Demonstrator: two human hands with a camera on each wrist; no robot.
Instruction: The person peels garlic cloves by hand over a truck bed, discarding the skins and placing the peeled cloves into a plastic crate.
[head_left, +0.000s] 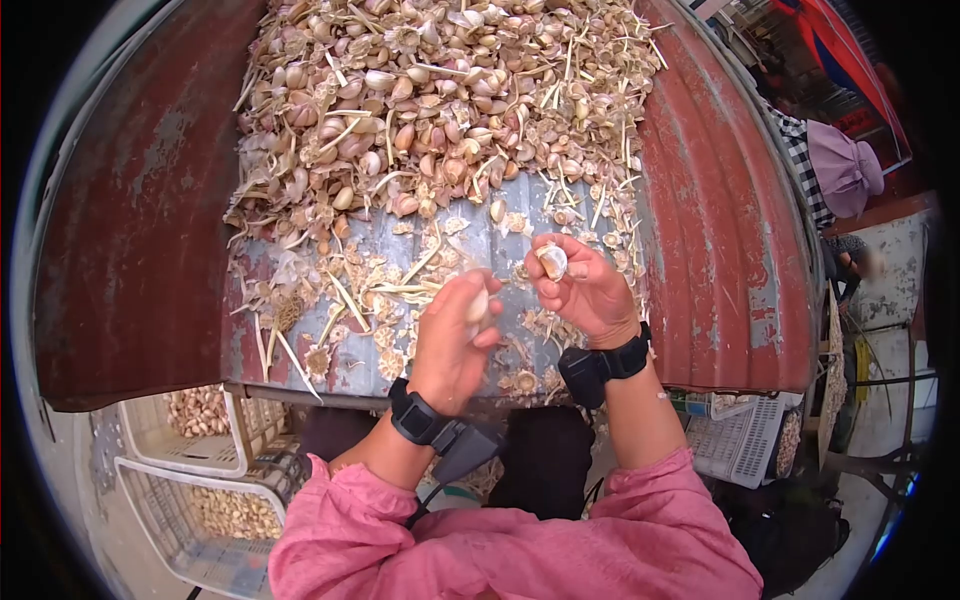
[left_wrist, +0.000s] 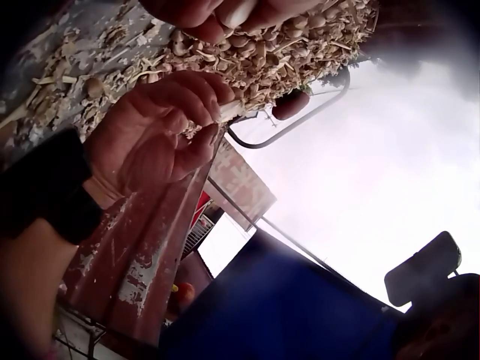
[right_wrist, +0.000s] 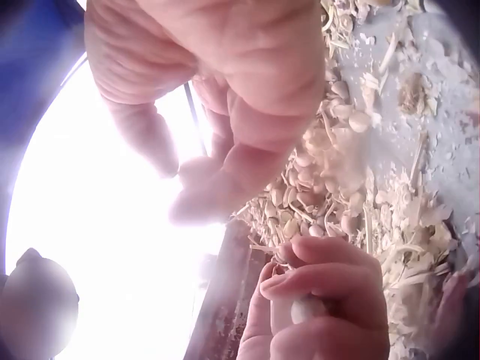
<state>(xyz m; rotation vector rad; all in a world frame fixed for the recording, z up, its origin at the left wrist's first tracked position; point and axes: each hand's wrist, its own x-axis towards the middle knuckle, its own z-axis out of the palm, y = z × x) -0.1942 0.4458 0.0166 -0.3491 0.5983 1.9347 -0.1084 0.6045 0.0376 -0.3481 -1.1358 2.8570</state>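
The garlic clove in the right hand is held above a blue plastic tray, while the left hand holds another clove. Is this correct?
Not quite. The right hand holds its garlic clove above a rusty red metal tray, not a blue plastic one, as the head view shows. The left hand does hold another clove.

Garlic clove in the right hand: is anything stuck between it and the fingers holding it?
Nothing visible. The right hand pinches the pale garlic clove directly in its fingertips, and the left hand grips another garlic piece above the littered metal tray.
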